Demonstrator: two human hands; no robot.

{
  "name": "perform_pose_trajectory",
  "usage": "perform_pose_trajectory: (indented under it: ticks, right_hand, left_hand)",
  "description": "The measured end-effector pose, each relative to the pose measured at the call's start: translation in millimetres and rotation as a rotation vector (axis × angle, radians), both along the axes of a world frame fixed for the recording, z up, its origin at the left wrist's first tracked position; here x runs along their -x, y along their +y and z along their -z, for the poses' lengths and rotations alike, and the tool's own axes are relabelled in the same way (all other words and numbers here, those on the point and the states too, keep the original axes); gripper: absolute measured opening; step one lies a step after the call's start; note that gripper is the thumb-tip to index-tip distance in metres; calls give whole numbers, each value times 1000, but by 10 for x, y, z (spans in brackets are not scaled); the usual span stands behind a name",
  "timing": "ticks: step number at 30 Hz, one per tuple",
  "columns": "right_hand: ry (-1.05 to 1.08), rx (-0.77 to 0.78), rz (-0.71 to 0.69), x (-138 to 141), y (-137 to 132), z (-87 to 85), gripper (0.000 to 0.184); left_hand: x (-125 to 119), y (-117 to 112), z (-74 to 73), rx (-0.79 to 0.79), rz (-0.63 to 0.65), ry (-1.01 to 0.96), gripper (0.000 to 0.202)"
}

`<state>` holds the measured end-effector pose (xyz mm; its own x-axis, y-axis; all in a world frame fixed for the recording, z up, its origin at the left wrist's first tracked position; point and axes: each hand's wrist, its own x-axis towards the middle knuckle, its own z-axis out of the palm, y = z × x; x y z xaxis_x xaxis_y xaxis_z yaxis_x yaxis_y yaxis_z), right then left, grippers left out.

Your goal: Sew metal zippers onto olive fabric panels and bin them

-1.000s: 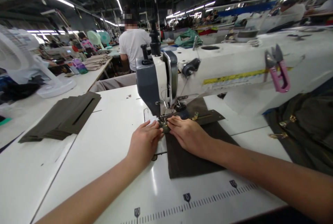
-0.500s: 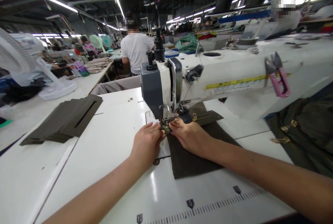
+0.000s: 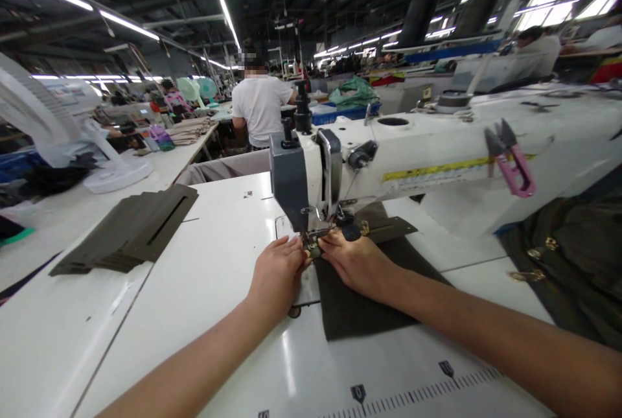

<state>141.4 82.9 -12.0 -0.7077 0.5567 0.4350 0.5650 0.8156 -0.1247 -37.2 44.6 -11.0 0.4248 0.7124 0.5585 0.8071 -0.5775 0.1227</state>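
A dark olive fabric piece lies under the head of a white sewing machine. My left hand is closed at the fabric's left edge, fingertips beside the presser foot. Just right of the foot, my right hand pinches the same fabric, its wrist resting over it. Behind the right hand, a folded strip with a brass zipper pull lies on the fabric. The fingers hide the exact spot under the needle.
A stack of olive fabric pieces with slots lies at left. Pink thread snips hang on the machine arm. Dark fabric with brass zipper pulls is heaped at right. A white fan stands at left; a person in a white shirt is ahead.
The view has shifted a little, so the whole scene sits slightly lower. Both hands keep their hold beside the presser foot, and the fabric has hardly moved.
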Motion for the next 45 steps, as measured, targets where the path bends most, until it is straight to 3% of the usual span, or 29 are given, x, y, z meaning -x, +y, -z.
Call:
perform_pose_trajectory:
  ticks: [14, 26, 31, 34, 37, 39, 42, 45]
  right_hand:
    - [77, 39, -22, 6, 50, 14, 17]
    - [141, 99, -17, -36, -20, 45, 19]
    - [139, 47, 14, -18, 5, 31, 19]
    - [65, 5, 135, -58, -23, 33, 31]
    - [-22, -6, 268, -178, -142, 88, 60]
    - [-49, -14, 296, -288, -292, 149, 68]
    - [-60, -39, 340, -428, -601, 220, 71]
    - [-74, -92, 356, -467, -930, 229, 69]
  left_hand:
    - [-5, 16, -10, -1, -48, 9, 13]
    - [0, -48, -14, 9, 16, -26, 14]
    - [0, -53, -16, 38, -44, -63, 18]
    - [-10, -103, -58, 113, -172, -8, 15]
    - [-67, -259, -90, 209, -322, 158, 47]
    - [-134, -424, -94, 272, -284, 232, 59]
    - [-245, -686, -95, 319, -165, 180, 52]
    - [-340, -871, -121, 355, -113, -122, 36]
